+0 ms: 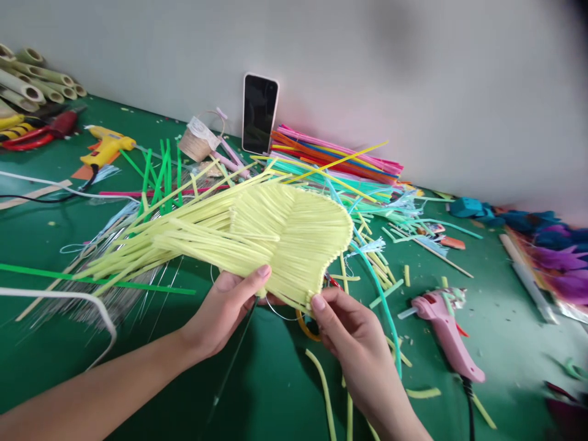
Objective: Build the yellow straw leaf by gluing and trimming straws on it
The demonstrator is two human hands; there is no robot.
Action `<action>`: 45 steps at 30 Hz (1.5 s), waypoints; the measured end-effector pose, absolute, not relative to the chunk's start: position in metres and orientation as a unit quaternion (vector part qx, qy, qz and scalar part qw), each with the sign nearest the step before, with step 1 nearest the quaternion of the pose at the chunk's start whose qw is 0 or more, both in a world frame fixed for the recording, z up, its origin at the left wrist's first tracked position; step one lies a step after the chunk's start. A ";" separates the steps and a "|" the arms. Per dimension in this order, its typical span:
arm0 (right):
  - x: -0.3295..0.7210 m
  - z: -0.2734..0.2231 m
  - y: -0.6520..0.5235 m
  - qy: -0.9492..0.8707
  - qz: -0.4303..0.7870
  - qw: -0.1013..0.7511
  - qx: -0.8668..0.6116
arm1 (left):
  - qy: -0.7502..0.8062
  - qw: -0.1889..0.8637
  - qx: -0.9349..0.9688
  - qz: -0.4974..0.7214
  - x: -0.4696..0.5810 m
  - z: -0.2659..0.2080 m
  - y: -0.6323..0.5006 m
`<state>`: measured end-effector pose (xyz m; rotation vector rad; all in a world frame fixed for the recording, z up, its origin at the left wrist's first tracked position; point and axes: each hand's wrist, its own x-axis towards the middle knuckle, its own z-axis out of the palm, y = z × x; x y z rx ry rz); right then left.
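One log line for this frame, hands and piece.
left hand: grips yellow straw fan lower edge | right hand: pinches fan's bottom corner | fan: held above green table | nearby: pink glue gun lying at right

I take the pink glue gun (444,324) as my mark. Left of it, bare green table (275,380) opens toward me, crossed only by a few loose yellow strips (321,380) and a thin dark rod (232,361); a hand could slide through there. Right of the gun the table is also fairly bare, up to the white stick (528,278) and the feathers (560,257) beyond it. Behind the gun, cut straw scraps (390,245) litter the way, and further back the coloured straw pile (335,160) and phone (260,114) stand against the wall. Far left of the gun, the loose yellow straw ends (151,245) and a white wire loop (92,306) block low passage.
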<state>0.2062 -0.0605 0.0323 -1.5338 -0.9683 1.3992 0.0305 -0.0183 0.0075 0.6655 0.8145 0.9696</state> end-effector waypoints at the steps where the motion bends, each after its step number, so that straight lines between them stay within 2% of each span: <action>1: 0.206 0.032 -0.061 -0.388 0.553 0.415 -0.609 | 0.366 0.762 0.304 0.440 0.031 0.008 -0.019; 7: 0.206 0.030 -0.061 -0.389 0.535 0.419 -0.622 | 0.330 0.786 0.303 0.426 0.031 0.007 -0.018; 13: 0.209 0.029 -0.063 -0.378 0.572 0.383 -0.619 | 0.368 0.763 0.301 0.439 0.030 0.007 -0.015; 22: 0.206 0.026 -0.066 -0.439 0.551 0.348 -0.619 | 0.408 0.762 0.270 0.425 0.026 0.003 -0.012; 34: 0.214 0.028 -0.061 -0.418 0.497 0.406 -0.643 | 0.376 0.770 0.331 0.396 0.027 0.004 -0.011; 39: 0.218 0.023 -0.059 -0.426 0.480 0.436 -0.631 | 0.386 0.743 0.384 0.390 0.028 -0.001 -0.014; 45: 0.227 0.035 -0.055 -0.461 0.406 0.409 -0.675 | 0.414 0.730 0.353 0.414 0.030 0.000 -0.012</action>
